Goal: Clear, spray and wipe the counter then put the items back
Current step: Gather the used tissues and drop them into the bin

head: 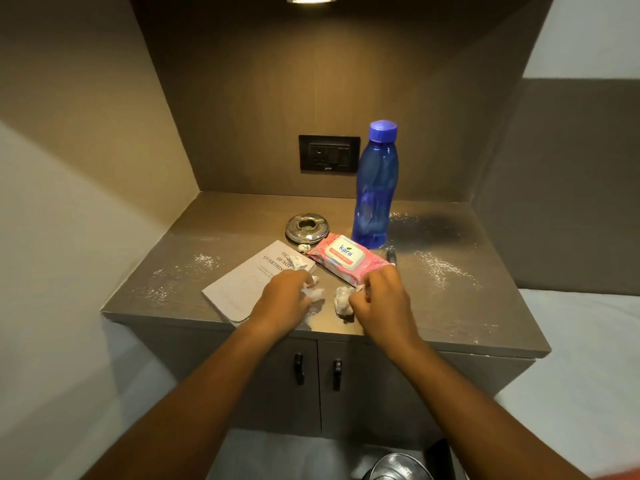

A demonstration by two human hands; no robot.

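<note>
Both hands are down on the dusty worktop [450, 306], left hand [282, 299] and right hand [381, 299] each pinching a crumpled tissue [343, 299] (blue bottle [375, 188] upright behind).

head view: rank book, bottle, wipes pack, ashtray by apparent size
1. book, partly under the left hand
2. bottle, close to the book; it stands farther back, so that order is unsure
3. wipes pack
4. ashtray
</note>
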